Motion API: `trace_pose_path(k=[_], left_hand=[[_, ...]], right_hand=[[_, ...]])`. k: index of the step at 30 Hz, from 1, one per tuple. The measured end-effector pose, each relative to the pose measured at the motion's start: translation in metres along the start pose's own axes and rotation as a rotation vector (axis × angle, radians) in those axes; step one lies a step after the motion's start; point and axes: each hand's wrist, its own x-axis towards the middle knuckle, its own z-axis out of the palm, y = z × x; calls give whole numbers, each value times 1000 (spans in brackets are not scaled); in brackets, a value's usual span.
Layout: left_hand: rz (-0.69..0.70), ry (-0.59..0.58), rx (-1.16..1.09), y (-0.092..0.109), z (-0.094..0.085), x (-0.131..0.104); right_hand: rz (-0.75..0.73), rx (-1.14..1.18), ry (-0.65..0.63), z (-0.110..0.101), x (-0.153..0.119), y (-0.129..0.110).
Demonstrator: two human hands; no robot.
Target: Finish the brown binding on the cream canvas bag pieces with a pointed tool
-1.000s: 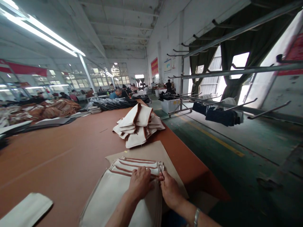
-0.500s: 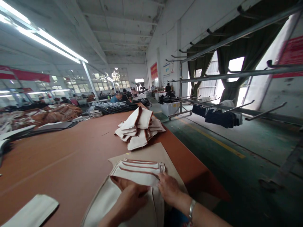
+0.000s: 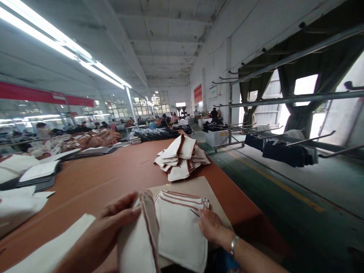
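Note:
My left hand is closed on a cream fabric panel with brown edging, pinching its top corner and lifting it off the table. Just to its right lies a stack of similar cream panels, fanned so that several brown-trimmed top edges show. My right hand, with a metal bracelet at the wrist, rests at the stack's right edge. Its fingers are closed around a thin dark pointed tool, most of it hidden in the palm. Under the stack is a beige board.
A loose heap of brown-edged cream panels lies beyond the stack on the brown table. White and dark pieces cover its left side. At the right stand a hooked metal rack and a white bin. People sit farther back.
My left hand has moved left and up, carrying a panel away from the stack. The right hand stays at the stack's edge. The view has turned left.

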Motion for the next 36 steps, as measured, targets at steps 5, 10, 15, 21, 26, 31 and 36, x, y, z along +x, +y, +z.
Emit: trace_pose_path(k=[5, 10, 15, 21, 26, 31, 36], left_hand=[[-123, -328, 102, -33, 64, -13], [-70, -516, 173, -37, 73, -15], [4, -526, 183, -43, 68, -17], [-29, -472, 318, -67, 62, -28], [-20, -463, 336, -82, 55, -31], [-28, -384, 464, -83, 58, -32], [128, -278, 686, -90, 62, -35]], right_hand=[[-94, 248, -2, -52, -8, -32], [-208, 726, -260, -99, -55, -68], [-325, 1098, -463, -106, -95, -79], [-399, 779, -279, -95, -112, -81], [-398, 740, -340, -91, -115, -83], [-305, 765, -397, -86, -116, -82], [-407, 566, -283, -85, -118, -86]])
